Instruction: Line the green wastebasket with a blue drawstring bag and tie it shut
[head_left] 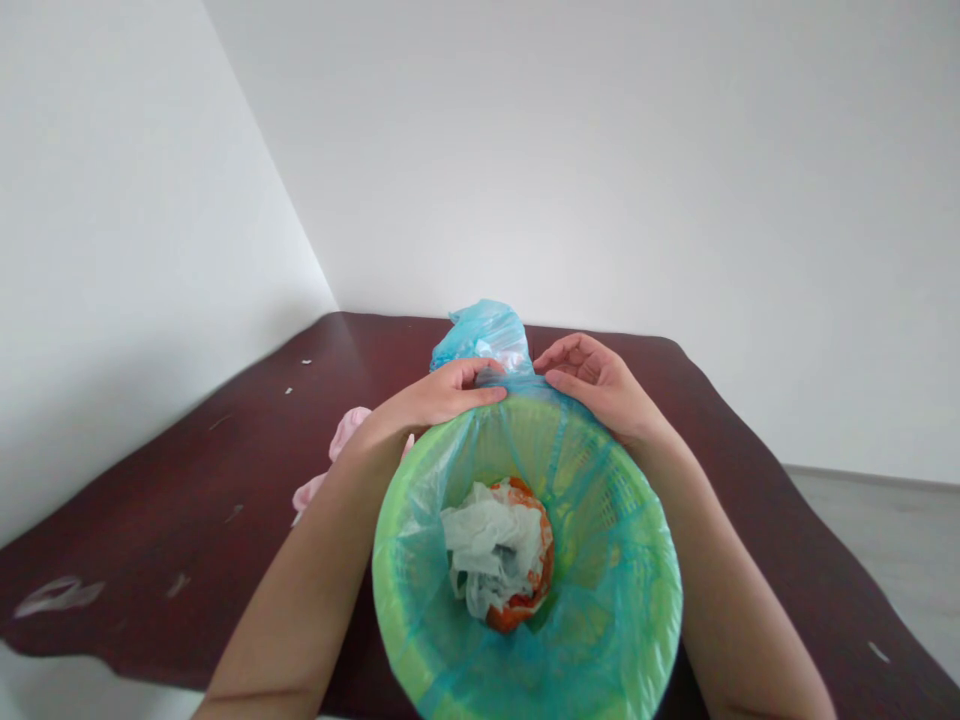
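A light-green plastic waste basket (390, 520) faces me, lined with a thin translucent blue garbage bag (600, 640). Inside lie crumpled white tissues (491, 540) and an orange-red piece of rubbish (514, 612). At the far rim my left hand (454, 390) grips the bag, thumb on the near side and fingers behind. My right hand (592, 385) is curled at the same rim, its thumb and fingertips on the bag film. Beyond both hands, a bunched blue part of the bag (487, 335) stands up from the rim.
The basket is over a dark red tabletop (300, 440) that meets white walls. Pink crumpled pieces (349, 430) lie left of the basket, partly behind my left arm. A clear plastic scrap (60, 595) and small white bits (306, 361) are scattered at left; another white bit (878, 652) lies at right.
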